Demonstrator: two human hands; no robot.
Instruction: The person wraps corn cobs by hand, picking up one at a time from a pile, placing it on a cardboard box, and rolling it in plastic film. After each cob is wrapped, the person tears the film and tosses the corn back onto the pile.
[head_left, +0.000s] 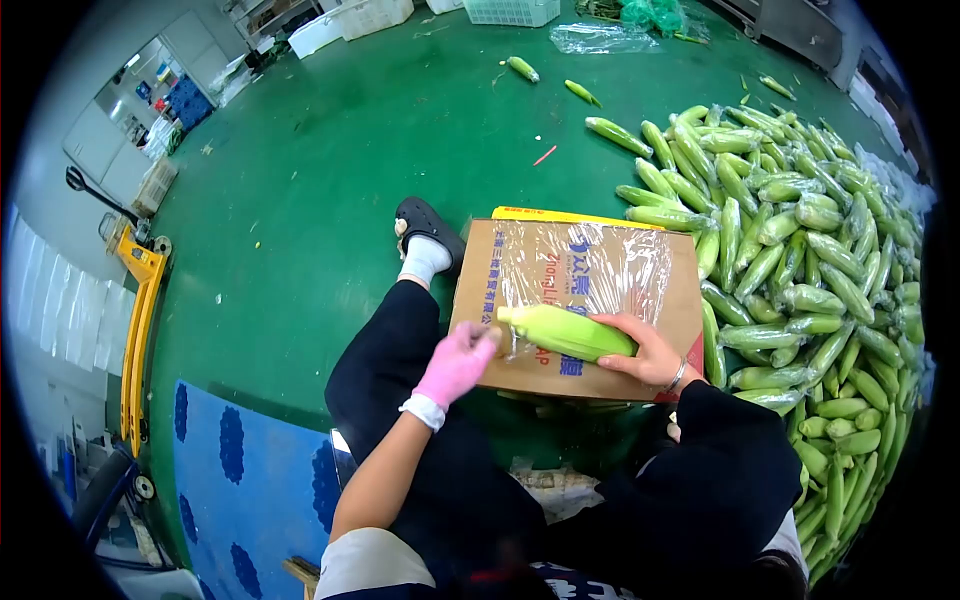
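A husked-green ear of corn point(565, 332) lies level above the cardboard box point(480, 300), its pale stem end pointing left. My right hand point(650, 355), bare with a bracelet at the wrist, is closed around the corn's right end. Just left of the stem end is my left hand point(460, 362) in a pink glove, its fingers curled together. Whether those fingers pinch anything is too blurred to see. Clear plastic film point(630, 270) is stretched across the printed box top beneath the corn.
A large heap of corn ears point(780, 230), many wrapped in film, rises right of the box. Under the box's far edge shows a yellow board point(575, 216). At the left are a yellow pallet jack point(140, 330) and a blue mat point(260, 470). White crates point(375, 15) stand at the back.
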